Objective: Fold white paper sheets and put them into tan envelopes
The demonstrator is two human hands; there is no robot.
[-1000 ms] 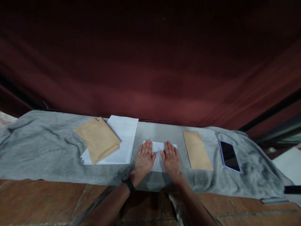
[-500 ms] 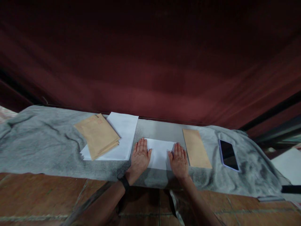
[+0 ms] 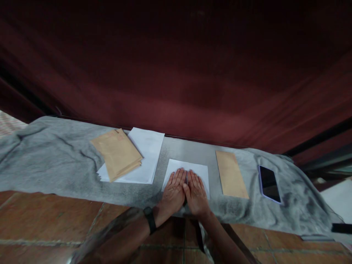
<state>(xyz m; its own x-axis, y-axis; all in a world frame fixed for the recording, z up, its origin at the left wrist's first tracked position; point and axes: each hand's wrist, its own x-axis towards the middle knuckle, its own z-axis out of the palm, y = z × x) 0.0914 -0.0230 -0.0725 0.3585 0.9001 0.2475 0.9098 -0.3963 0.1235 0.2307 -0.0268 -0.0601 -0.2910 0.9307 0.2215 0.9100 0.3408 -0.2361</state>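
A white sheet of paper (image 3: pixel 189 165), seemingly folded, lies on the grey cloth in front of me. My left hand (image 3: pixel 173 191) rests flat on its middle, fingers stretched out. Beside it my right hand (image 3: pixel 197 191) also lies flat on the paper, the two thumbs touching or nearly so. Both palms hide the paper's lower middle. To the right is a single brown envelope (image 3: pixel 231 174). Left of the hands, several brown envelopes (image 3: pixel 118 154) lie on a stack of white paper (image 3: pixel 148 154); neither hand touches them.
A phone (image 3: pixel 270 184) with a purple edge lies dark-screened at the right on the grey cloth (image 3: pixel 63 165). Behind the cloth rises a dark red surface (image 3: pixel 176 91). Brown floor tiles (image 3: pixel 55 223) show below the near edge.
Both hands have slid inward from the paper's left and right edges to its middle, staying flat. The view has shifted slightly.
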